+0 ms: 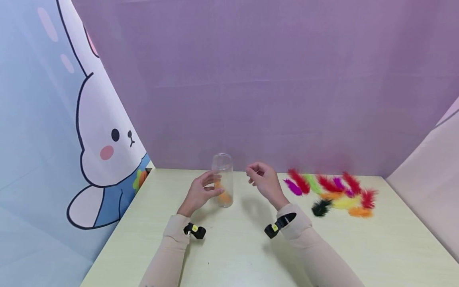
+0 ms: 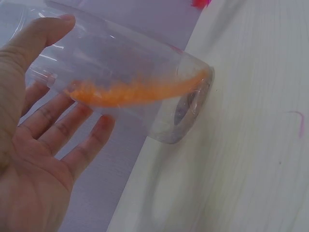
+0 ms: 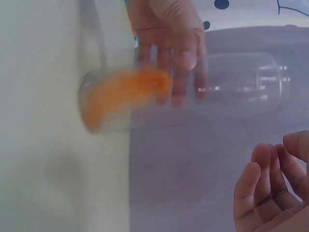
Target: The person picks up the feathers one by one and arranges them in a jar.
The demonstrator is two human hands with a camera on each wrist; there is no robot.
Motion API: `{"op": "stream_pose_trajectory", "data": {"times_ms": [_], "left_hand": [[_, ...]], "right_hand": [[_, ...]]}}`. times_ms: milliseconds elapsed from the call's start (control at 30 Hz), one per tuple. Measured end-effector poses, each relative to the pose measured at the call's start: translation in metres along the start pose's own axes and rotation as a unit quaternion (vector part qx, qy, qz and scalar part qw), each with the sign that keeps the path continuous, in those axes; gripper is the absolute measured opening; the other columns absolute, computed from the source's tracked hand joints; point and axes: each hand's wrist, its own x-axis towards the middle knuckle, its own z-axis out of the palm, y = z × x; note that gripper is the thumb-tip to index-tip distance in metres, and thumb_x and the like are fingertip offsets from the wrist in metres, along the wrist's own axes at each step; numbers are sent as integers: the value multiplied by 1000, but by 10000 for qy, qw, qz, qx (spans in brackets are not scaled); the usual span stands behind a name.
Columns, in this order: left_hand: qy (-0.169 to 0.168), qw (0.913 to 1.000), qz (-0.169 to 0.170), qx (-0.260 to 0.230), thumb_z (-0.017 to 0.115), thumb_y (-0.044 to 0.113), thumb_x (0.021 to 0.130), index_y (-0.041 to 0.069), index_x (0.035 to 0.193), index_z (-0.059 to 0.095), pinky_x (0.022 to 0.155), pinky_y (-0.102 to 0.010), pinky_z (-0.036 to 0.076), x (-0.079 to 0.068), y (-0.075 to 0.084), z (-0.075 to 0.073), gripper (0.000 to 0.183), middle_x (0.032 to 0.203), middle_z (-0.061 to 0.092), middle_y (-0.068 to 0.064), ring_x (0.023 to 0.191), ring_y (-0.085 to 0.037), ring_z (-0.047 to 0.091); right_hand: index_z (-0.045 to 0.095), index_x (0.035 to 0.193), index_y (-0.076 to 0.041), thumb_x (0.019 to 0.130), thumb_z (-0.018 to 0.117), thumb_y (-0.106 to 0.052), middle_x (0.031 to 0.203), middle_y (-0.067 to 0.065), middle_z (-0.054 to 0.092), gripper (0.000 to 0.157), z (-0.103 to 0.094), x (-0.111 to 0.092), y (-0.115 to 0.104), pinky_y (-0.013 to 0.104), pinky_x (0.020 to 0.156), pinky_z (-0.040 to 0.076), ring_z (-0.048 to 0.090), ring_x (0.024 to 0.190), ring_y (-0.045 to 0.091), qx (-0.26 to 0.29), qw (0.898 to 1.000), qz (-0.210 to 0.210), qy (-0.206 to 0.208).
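A tall clear jar [image 1: 223, 164] stands upright on the light wooden table, its top uncovered. Inside it an orange feather [image 2: 140, 92] leans from the base up the wall. My left hand [image 1: 199, 192] holds the jar from the left, the thumb on the near side and the fingers round the far side, seen through the clear wall in the right wrist view. To the right of the jar, apart from it, my right hand [image 1: 266, 182] is raised above the table. Its fingers are loosely bent, with nothing seen between them.
Several loose feathers lie on the right of the table [image 1: 229, 255]: red [image 1: 326, 183], purple [image 1: 293, 187], yellow [image 1: 346, 203], orange [image 1: 360, 212] and a black one [image 1: 321, 207]. A purple cloth [image 1: 269, 99] hangs behind; a rabbit-print cloth [image 1: 100, 159] hangs at the left.
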Motion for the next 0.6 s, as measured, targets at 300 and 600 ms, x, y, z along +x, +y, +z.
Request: {"op": "stream_pose_trajectory", "data": {"times_ms": [300,600], "left_hand": [[29,9999,-29,92,86,14,84,11,143,55,105,-50,55,0,0,1,67,140,62,-22,131,-32,60],[16,10000,-24,66,85,12,85,11,142,55,106,-53,54,-2,4,1,65,141,60,-25,132,-34,59]], "right_hand": [[72,108,-6,101,67,-24,96,14,71,20,-32,-19,41,25,69,61,68,75,18,-250,9996,140,87],[70,111,-5,100,68,-25,97,18,69,24,-69,-30,69,25,70,61,68,76,18,-396,9984,352,190]]}}
